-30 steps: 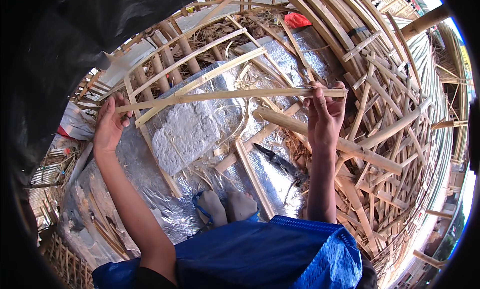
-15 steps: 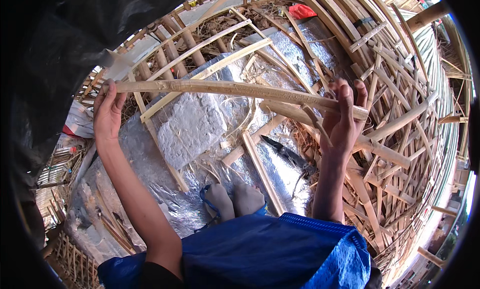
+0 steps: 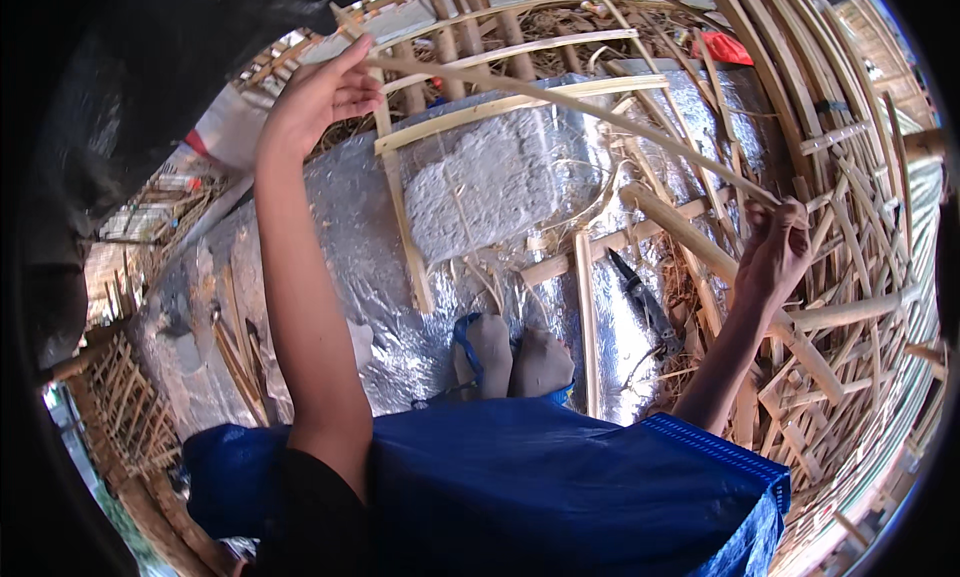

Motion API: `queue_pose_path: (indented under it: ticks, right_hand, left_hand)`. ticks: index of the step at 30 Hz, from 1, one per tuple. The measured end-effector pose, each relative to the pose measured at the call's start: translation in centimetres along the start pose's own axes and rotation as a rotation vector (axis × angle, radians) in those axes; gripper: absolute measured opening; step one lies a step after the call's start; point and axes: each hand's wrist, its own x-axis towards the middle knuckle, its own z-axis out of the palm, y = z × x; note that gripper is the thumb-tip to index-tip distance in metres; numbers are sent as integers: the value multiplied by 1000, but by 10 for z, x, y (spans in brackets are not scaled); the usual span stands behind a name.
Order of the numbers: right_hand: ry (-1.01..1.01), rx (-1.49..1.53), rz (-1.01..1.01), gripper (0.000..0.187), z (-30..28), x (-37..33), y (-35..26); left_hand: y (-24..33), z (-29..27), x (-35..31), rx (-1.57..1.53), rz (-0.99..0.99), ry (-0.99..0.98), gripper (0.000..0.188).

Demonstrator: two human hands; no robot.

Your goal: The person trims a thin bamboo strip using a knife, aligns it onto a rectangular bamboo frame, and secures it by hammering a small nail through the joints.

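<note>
A long, thin bamboo strip [image 3: 590, 103] slants across the space in front of me, its left end higher in the picture. My left hand [image 3: 318, 102] has that end between its thumb and partly curled fingers. My right hand [image 3: 775, 247] is closed around the other end. Below the strip, a rough grey block [image 3: 485, 187] sits on silvery foil sheeting [image 3: 330, 217]. A frame of pale bamboo slats [image 3: 520, 107] lies across the block's far side. A dark-bladed knife [image 3: 645, 302] rests on the foil, left of my right forearm.
Piled bamboo pieces [image 3: 850, 307] fill the right side. A thick bamboo pole [image 3: 680, 232] juts from them toward the middle. One pale slat [image 3: 586, 322] lies beside my feet [image 3: 510, 357]. A blue sheet [image 3: 540, 467] covers my lap. At the far right is a red plastic bag [image 3: 722, 49].
The strip has turned, so a narrower side shows and it slopes down to the right. My right hand, with fingers spread before, has closed on its end. My view has shifted left.
</note>
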Motion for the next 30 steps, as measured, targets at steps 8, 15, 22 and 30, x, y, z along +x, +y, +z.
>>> queue_pose_path:
  ticks: [8,15,22,30]
  right_hand:
    - [-283,-659,570,53,17,81,53]
    - [-463,-1121,369,77,21,126,132]
    - [-43,-196,580,42,-17,144,162]
    - [-4,-289,744,47,-108,153,205]
  left_hand:
    - [-60,-8,-21,577,-529,-316,59]
    - [-124,-8,-14,327,-504,-242,65]
    - [-162,9,-10,619,-575,96,81]
    - [-170,31,14,287,-395,66,22]
